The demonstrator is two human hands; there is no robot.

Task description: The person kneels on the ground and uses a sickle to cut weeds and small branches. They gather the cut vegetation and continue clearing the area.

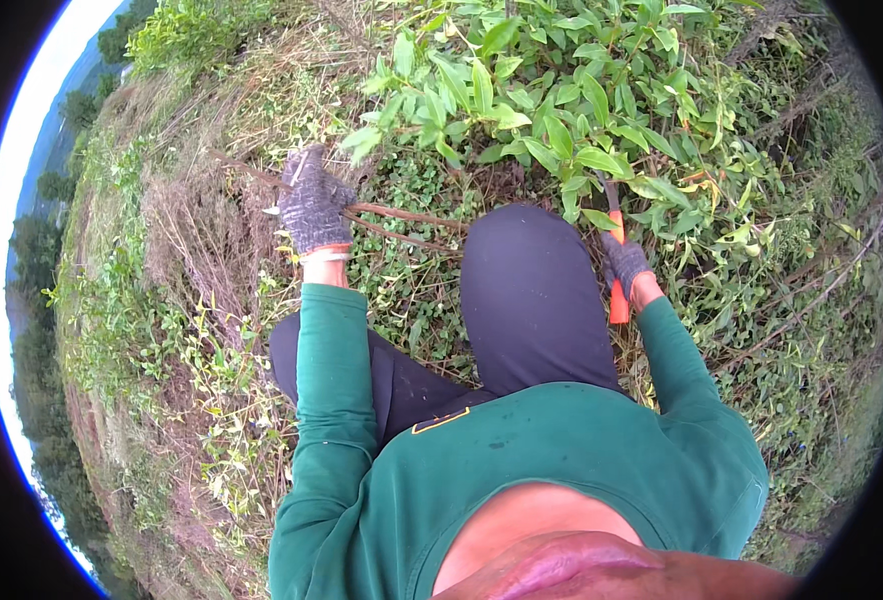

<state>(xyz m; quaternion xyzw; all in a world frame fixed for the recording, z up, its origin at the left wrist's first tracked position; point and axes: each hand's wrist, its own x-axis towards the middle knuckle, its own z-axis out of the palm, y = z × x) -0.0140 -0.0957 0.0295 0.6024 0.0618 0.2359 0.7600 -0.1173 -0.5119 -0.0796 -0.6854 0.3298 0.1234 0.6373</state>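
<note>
Gloves of grey knit cover both hands. Left hand [313,205] is curled shut around a thin brown woody stem [401,216], which runs from its palm off to the right over low ground cover. Right hand [624,262] is clenched around the orange handle [617,300] of a cutting tool; the handle sticks out below the fist, toward the person, and again in a short piece just above it, while the dark blade end [609,192] runs up from the hand into the leafy green shrub [551,100] and is mostly hidden by leaves. Between the 2 hands rises the person's bent knee in dark trousers [531,290]. Green sleeves [336,370] reach down from each wrist. Dry grass [201,240] lies left of the left hand.
</note>
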